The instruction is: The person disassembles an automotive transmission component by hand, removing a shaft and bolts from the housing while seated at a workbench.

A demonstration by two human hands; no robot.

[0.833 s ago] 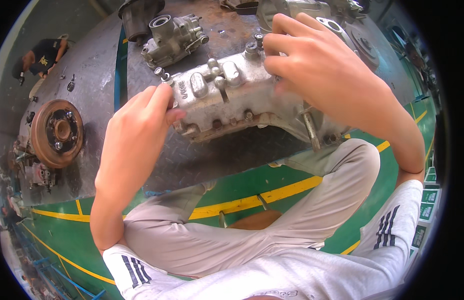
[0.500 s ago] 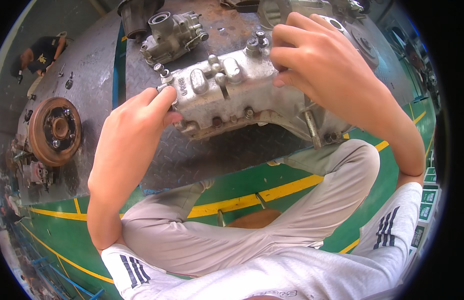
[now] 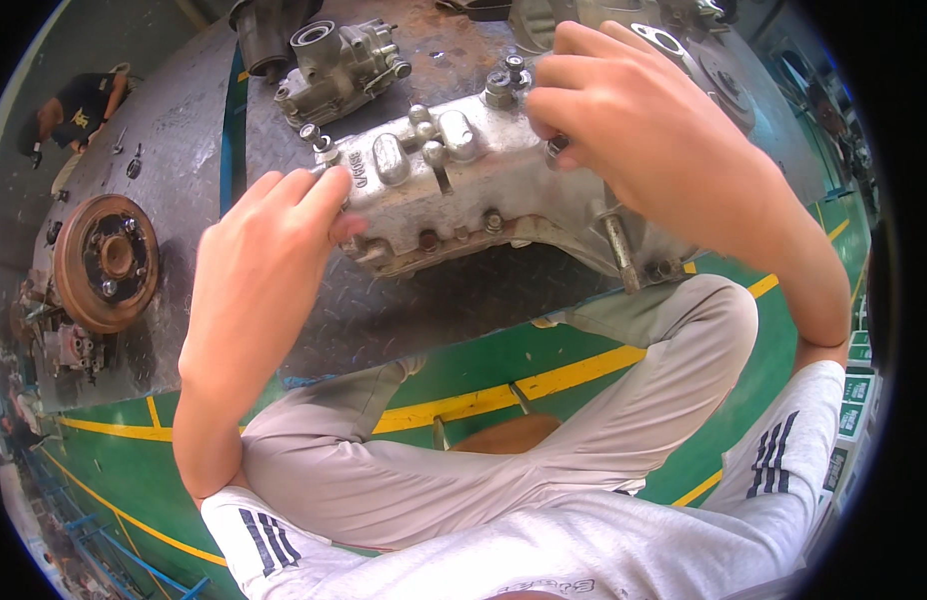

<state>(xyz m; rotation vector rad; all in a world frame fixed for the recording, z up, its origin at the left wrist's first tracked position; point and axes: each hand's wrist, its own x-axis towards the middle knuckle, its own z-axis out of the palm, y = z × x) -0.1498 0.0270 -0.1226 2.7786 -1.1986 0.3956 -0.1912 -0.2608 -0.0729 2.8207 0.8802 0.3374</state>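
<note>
A silver-grey metal gearbox housing (image 3: 464, 190) lies across the table in front of me. My left hand (image 3: 274, 240) is at its left end, thumb and fingers pinched together beside a raised bolt (image 3: 311, 134). Whatever is between those fingertips is hidden. At the housing's upper right, the fingers of my right hand (image 3: 634, 120) are curled closed on a small dark bolt (image 3: 557, 147), of which only the end shows. Another raised bolt (image 3: 515, 68) stands in the housing just left of that hand. A metal rod (image 3: 621, 255) juts from the housing's lower right.
Behind the housing sits a smaller metal casing (image 3: 344, 72). To the left, a rusty brake drum (image 3: 109, 262) lies on a dark steel table (image 3: 189, 130). More metal parts line the far right. Another person (image 3: 84, 110) is at the far left.
My right hand has turned slightly, and the dark end of a bolt now shows at its fingertips. My left hand stays at the housing's left end. The view has shifted a little.
</note>
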